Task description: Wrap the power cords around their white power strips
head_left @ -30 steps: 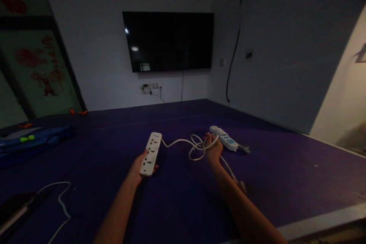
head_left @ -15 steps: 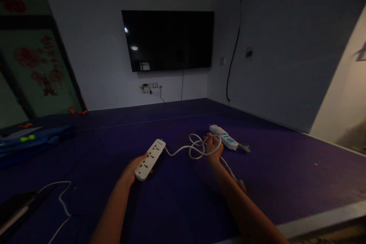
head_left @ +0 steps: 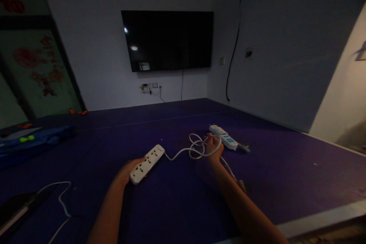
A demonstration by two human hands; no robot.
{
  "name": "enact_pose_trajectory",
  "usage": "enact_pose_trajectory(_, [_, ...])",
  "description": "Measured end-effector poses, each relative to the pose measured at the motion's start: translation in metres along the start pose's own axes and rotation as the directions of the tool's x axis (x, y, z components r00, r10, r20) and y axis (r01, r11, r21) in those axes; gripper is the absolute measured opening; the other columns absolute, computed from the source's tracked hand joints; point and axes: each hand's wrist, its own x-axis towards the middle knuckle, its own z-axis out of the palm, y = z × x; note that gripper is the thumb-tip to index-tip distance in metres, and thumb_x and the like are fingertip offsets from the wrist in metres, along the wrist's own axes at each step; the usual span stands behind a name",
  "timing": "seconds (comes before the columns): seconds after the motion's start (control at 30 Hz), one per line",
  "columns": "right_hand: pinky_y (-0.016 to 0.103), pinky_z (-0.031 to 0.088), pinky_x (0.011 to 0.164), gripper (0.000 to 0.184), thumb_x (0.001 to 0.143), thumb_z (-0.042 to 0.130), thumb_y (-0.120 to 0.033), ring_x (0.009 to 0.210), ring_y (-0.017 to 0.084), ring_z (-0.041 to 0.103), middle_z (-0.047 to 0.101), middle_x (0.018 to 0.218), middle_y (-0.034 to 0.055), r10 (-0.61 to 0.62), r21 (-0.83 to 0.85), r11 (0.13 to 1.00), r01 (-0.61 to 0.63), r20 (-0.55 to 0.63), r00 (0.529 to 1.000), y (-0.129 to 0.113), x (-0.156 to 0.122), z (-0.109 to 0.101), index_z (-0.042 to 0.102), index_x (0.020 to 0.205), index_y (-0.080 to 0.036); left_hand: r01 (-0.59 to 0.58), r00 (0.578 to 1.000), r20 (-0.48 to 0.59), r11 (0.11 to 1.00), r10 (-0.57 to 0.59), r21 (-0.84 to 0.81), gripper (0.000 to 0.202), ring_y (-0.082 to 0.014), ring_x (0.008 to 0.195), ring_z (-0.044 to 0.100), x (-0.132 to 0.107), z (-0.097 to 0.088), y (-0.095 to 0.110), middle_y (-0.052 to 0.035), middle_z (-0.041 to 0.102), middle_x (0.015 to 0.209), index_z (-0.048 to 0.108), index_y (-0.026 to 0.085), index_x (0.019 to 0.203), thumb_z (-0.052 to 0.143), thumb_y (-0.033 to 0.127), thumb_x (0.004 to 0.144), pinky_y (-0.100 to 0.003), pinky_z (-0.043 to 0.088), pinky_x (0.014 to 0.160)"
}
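Note:
My left hand point(head_left: 127, 170) is closed around the lower left end of a white power strip point(head_left: 148, 164), its socket face turned up. From the strip's far end a white cord point(head_left: 179, 151) runs right into loose loops. My right hand point(head_left: 213, 148) is closed on the cord at these loops; part of the grip is hidden by the hand itself. The cord's plug point(head_left: 241, 185) lies beside my right forearm, partly covered by it. Just beyond my right hand lies a second power strip point(head_left: 229, 142), white and blue, with its cord wound around one end.
All this is on a wide purple surface point(head_left: 177, 206) with a pale edge at lower right. Blue cloth point(head_left: 48, 137) lies at far left. A dark device point(head_left: 17, 206) with a white cable point(head_left: 65, 207) is at lower left. A television point(head_left: 171, 42) hangs on the back wall.
My left hand has drawn the power strip a little left and toward me, and the strip has turned to lie flatter across the view. My right hand has stayed in place.

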Motion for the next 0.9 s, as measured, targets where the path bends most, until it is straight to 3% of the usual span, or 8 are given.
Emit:
enact_pose_trajectory(0.3, [0.036,0.043,0.063,0.043,0.082,0.038,-0.049,0.068,0.025,0.062,0.068,0.072,0.0099,-0.020,-0.016,1.000,0.020,-0.001,1.000,0.001,0.000,0.000,0.065,0.071,-0.017,-0.124,0.987,-0.079,0.979,0.138,0.161,0.030,-0.0142,0.040,0.055,-0.008,-0.012,0.004,-0.0050,0.064,0.048,0.066,0.012,0.061,0.080,0.038,0.054,-0.021,0.037,0.038])
enact_pose_trajectory(0.57, [0.036,0.045,0.068,0.045,0.082,0.036,-0.051,0.074,0.026,0.064,0.070,0.077,0.0100,0.001,-0.052,0.999,-0.001,0.015,1.000,-0.003,-0.001,-0.002,0.067,0.078,-0.018,-0.209,0.959,-0.105,0.910,0.262,0.359,0.055,-0.0167,0.046,0.054,-0.006,-0.016,0.004,-0.0063,0.063,0.052,0.065,0.012,0.058,0.073,0.063,0.040,-0.025,0.036,0.044])
enact_pose_trajectory(0.73, [0.035,0.045,0.068,0.045,0.083,0.036,-0.050,0.073,0.026,0.064,0.070,0.078,0.0105,0.000,-0.057,0.998,0.002,0.041,0.999,-0.005,-0.001,-0.004,0.067,0.077,-0.018,-0.223,0.930,-0.155,0.846,0.333,0.484,0.059,-0.0180,0.047,0.054,-0.002,-0.021,0.002,-0.0061,0.062,0.052,0.066,0.013,0.059,0.069,0.068,0.038,-0.026,0.034,0.045])
enact_pose_trajectory(0.9, [0.033,0.044,0.072,0.044,0.083,0.036,-0.048,0.079,0.025,0.064,0.069,0.079,0.0108,0.011,-0.066,0.998,-0.009,0.039,0.999,-0.010,-0.003,-0.006,0.066,0.077,-0.016,-0.220,0.892,-0.194,0.766,0.409,0.604,0.055,-0.0207,0.055,0.057,0.006,-0.026,0.002,-0.0048,0.061,0.052,0.066,0.015,0.058,0.063,0.068,0.046,-0.026,0.034,0.048])
